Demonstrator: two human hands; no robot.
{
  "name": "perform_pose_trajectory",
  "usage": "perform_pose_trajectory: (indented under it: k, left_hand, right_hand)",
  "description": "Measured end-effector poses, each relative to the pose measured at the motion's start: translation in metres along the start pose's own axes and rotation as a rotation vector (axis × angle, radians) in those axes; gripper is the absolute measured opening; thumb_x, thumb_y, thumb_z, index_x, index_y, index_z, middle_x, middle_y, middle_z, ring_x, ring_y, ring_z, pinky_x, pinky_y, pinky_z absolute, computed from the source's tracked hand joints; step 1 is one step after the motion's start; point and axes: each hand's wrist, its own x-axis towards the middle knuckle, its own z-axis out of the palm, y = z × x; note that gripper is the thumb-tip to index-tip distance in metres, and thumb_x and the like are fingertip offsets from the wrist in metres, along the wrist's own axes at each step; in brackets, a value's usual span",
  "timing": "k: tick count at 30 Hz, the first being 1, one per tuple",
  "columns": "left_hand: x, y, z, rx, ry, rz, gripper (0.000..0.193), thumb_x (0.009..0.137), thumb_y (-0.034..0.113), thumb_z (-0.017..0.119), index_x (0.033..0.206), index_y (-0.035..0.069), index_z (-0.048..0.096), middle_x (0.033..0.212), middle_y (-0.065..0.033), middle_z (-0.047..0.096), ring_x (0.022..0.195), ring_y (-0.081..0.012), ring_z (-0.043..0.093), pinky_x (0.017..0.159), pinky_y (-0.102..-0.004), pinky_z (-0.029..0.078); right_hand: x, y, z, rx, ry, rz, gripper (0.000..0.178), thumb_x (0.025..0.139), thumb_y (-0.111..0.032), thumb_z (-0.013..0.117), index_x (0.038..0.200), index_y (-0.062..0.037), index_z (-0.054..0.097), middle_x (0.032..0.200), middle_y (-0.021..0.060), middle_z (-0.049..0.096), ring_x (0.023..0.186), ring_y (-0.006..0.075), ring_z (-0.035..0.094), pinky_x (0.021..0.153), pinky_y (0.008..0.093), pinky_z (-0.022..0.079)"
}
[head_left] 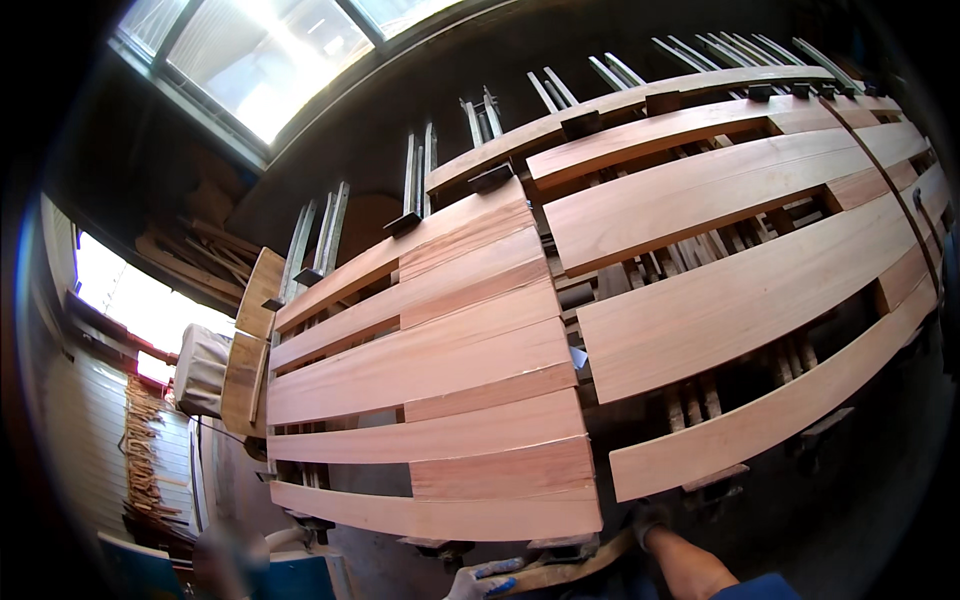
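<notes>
A long clamp rack [404,223] is seen filling most of the view, with pairs of metal bars [338,225] raised along its far edge. On its right side a large panel [740,280] of pale boards is laid, and it is crossed near its right end by a dark band [885,178]. On the left side a smaller panel [420,345] is laid, made of long boards with short pieces set between them, and open gaps are left. By the far edge a narrow strip [545,128] is placed, behind both panels. In front of the near edge, below the gap between the panels, a curved wooden piece [575,570] is found. The gloved left hand [482,580] is placed at its left end, with blue-tipped fingers laid against it; whether they are clamped on it cannot be told. The right hand [648,520] is kept close by its right end, in shadow, so its grip cannot be told either. Between the panels a small white scrap [579,357] is seen.
</notes>
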Motion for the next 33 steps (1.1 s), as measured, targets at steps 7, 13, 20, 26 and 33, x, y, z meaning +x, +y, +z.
perform_pose_trajectory:
  k: [7,13,20,26,33]
  left_hand:
    - [-0.019,0.018,0.052,0.03,0.187,0.031,0.04,0.092,-0.001,0.064,0.132,-0.007,0.066,0.121,-0.0138,0.073,0.099,-0.0175,0.069,0.085,-0.0293,0.058]
    - [-0.032,0.008,0.077,0.226,0.252,0.132,0.041,0.092,0.001,0.069,0.131,-0.008,0.066,0.122,-0.0123,0.073,0.106,-0.0166,0.068,0.093,-0.0297,0.057]
    - [-0.035,0.054,0.081,0.402,-0.13,0.299,0.038,0.088,0.007,0.078,0.125,-0.002,0.071,0.127,-0.0146,0.071,0.118,-0.021,0.065,0.102,-0.0364,0.053]
    - [-0.006,0.02,0.041,0.546,-0.33,0.534,0.037,0.088,0.014,0.082,0.121,0.0,0.074,0.12,-0.0159,0.073,0.121,-0.0236,0.064,0.104,-0.0392,0.051]
    - [-0.021,0.04,0.069,0.315,-0.178,0.314,0.031,0.096,0.014,0.073,0.121,-0.004,0.073,0.089,-0.0058,0.074,0.073,-0.0102,0.065,0.067,-0.0265,0.055]
  right_hand:
    - [-0.007,-0.045,-0.042,0.495,-0.174,-0.043,0.04,0.102,-0.034,0.051,0.132,-0.0108,0.065,0.136,0.0142,0.064,0.126,0.0328,0.059,0.105,0.0434,0.049]
    - [0.022,-0.039,0.065,0.47,0.014,-0.377,0.03,0.108,-0.027,0.045,0.116,-0.0066,0.065,0.107,0.0138,0.066,0.1,0.0274,0.061,0.089,0.0418,0.052]
    - [0.069,-0.007,0.119,0.454,-0.029,-0.172,0.033,0.105,-0.031,0.048,0.12,-0.0093,0.068,0.104,0.0135,0.069,0.095,0.03,0.064,0.09,0.0461,0.053]
    - [0.013,-0.034,0.081,1.865,-0.542,0.595,0.035,0.101,-0.032,0.053,0.116,-0.0064,0.072,0.116,0.0218,0.072,0.107,0.0339,0.068,0.092,0.0464,0.054]
    - [-0.003,-0.037,0.051,1.38,-0.513,0.41,0.034,0.1,-0.032,0.054,0.115,-0.0067,0.072,0.115,0.0213,0.072,0.106,0.0337,0.069,0.091,0.0461,0.055]
